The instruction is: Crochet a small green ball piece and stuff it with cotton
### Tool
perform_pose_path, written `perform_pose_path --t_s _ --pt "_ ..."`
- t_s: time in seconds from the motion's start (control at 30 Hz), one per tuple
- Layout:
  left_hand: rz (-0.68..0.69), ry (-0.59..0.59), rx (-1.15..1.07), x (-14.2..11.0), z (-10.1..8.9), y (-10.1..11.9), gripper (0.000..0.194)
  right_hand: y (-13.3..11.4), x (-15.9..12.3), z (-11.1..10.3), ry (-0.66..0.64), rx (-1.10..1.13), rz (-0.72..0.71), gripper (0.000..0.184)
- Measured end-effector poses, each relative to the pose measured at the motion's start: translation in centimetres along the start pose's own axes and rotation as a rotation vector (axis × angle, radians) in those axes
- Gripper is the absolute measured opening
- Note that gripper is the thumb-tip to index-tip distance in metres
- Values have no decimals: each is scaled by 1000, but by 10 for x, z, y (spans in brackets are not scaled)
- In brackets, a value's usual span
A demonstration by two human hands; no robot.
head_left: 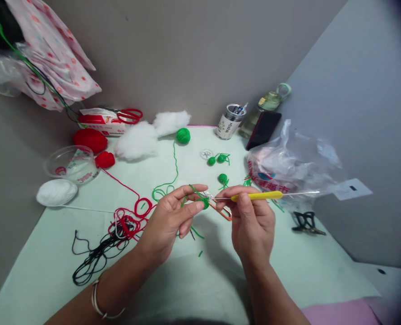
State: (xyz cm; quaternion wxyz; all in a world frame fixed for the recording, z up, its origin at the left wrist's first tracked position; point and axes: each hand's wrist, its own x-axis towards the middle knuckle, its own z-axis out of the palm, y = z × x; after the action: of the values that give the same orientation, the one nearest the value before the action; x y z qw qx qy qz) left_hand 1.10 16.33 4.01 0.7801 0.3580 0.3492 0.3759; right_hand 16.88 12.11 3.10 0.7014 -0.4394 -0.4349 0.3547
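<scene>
My left hand pinches a small green crocheted piece, with green yarn looped over its fingers and trailing back to a green yarn ball. My right hand grips a yellow-handled crochet hook, its metal tip pointing left into the green piece. Both hands hover above the pale green table. Beneath them an orange-handled tool lies partly hidden.
Three small green crocheted balls lie behind my hands. Red yarn and black cord tangle at left, near a clear bowl, white stuffing and red scissors. A plastic bag, phone and hair clip sit at right.
</scene>
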Motion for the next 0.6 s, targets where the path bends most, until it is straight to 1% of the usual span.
perform_pose_path --t_s 0.3,0.6 --pt "-1 7 15 -2 0 1 33 0 0 -1 -12 -40 -27 22" --pt "-9 14 33 -2 0 1 34 1 0 1 -23 17 -2 22"
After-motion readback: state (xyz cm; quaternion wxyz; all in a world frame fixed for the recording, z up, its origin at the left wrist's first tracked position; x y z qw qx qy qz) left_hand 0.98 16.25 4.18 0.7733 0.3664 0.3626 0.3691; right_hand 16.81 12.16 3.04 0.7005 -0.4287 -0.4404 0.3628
